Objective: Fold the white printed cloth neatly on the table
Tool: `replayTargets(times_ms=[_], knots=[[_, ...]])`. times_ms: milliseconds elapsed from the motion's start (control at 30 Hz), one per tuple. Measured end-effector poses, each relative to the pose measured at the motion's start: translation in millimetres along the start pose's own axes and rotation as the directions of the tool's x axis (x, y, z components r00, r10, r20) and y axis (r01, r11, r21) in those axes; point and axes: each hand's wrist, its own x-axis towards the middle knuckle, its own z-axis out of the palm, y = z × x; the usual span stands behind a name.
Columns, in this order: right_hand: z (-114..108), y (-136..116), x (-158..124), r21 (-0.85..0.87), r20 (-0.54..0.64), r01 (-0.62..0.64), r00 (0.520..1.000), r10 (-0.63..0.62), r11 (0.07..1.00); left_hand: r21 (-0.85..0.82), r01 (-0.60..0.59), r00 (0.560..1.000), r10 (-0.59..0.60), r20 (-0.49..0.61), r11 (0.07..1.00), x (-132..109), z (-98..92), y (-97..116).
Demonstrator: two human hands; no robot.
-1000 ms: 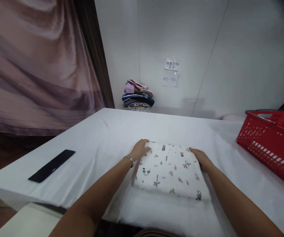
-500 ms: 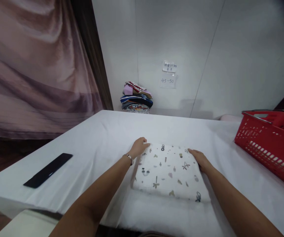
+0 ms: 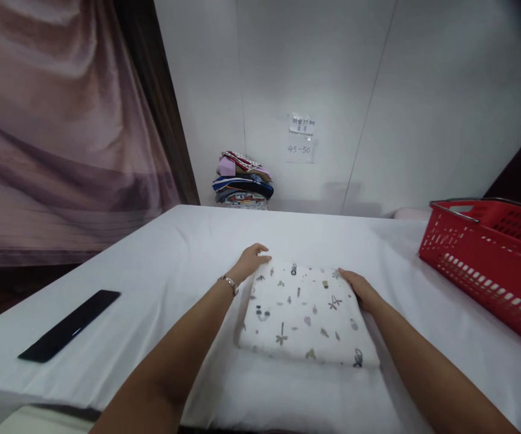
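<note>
A white cloth [image 3: 301, 319] printed with small plants and figures lies folded into a rough square on the white-covered table. At its far left corner is my left hand [image 3: 252, 263], with a metal-banded watch or bracelet [image 3: 232, 284] on the wrist. The left thumb touches the corner, and a gap shows between thumb and index finger. My right hand [image 3: 360, 290] is closed at the far right corner of the cloth; its thumb side lies along the edge and its other fingers are mostly hidden.
A red plastic basket [image 3: 486, 259] with a metal handle stands at the right. On the left lies a flat black object [image 3: 70, 325]. Beyond the table's far edge [image 3: 296, 212] are stacked folded fabrics [image 3: 243, 184] against a wall with paper notes [image 3: 300, 147]. A pink curtain [image 3: 61, 132] hangs at left.
The view has shifted slightly, so the table and basket appear further left. My left thumb and index finger have spread apart at the corner. The cloth keeps its folded shape.
</note>
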Motion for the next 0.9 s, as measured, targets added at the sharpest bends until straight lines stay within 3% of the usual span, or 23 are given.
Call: replayTargets(times_ms=[200, 400, 567, 733, 900], knots=[[3, -4, 0, -0.085, -0.165, -0.044, 0.986, 0.029, 0.995, 0.074, 0.129, 0.992, -0.128, -0.014, 0.989, 1, 20.3, -12], [2, -4, 0, -0.079, -0.137, -0.041, 0.990, 0.030, 0.996, 0.150, 0.126, 0.992, -0.123, -0.031, 0.981, -4, 25.0, -16], [4, -10, -1, -0.123, -0.015, 0.012, 1.000, -0.014, 0.992, 0.184, 0.128, 0.987, -0.144, 0.075, 0.975, 6, 21.6, -17], [9, -21, 3, -0.303, -0.100, 0.037, 0.993, -0.070, 0.952, 0.210, 0.114, 0.972, -0.153, 0.181, 0.971, 18, 17.6, -16], [9, -25, 11, -0.440, -0.148, 0.051, 0.981, -0.128, 0.897, 0.284, 0.097, 0.976, -0.147, 0.162, 0.954, 18, 19.4, -13]])
